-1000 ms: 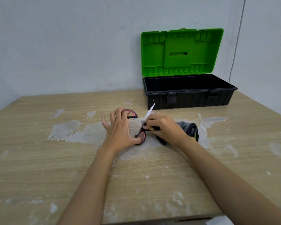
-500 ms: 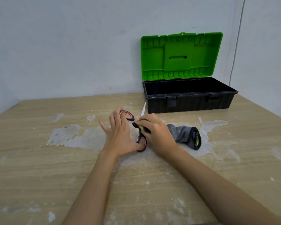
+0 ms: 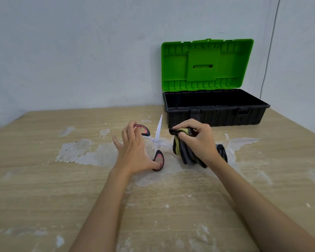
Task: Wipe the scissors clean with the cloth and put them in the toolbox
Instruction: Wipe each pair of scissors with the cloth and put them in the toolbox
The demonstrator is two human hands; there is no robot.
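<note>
The scissors [image 3: 157, 137] have black and pink handles and lie spread wide on the table, one blade pointing away from me, the other toward the right. My left hand [image 3: 133, 151] holds them by the handles, thumb in the near loop and fingers in the far loop. My right hand [image 3: 196, 139] grips the cloth [image 3: 182, 151], a grey, yellow and black bundle, lifted at the right blade, whose tip is hidden behind it. The toolbox [image 3: 216, 113] stands behind, black tub open, green lid upright.
The wooden table [image 3: 80, 188] is worn, with pale scuffed patches around the scissors. A grey wall rises close behind the toolbox, and a thin cable runs down it at the right. The table's right edge passes just beyond the toolbox.
My left hand has spread the scissors wider. My right hand has left the blades near the pivot, moved right and picked up the cloth, lifting it off the table.
</note>
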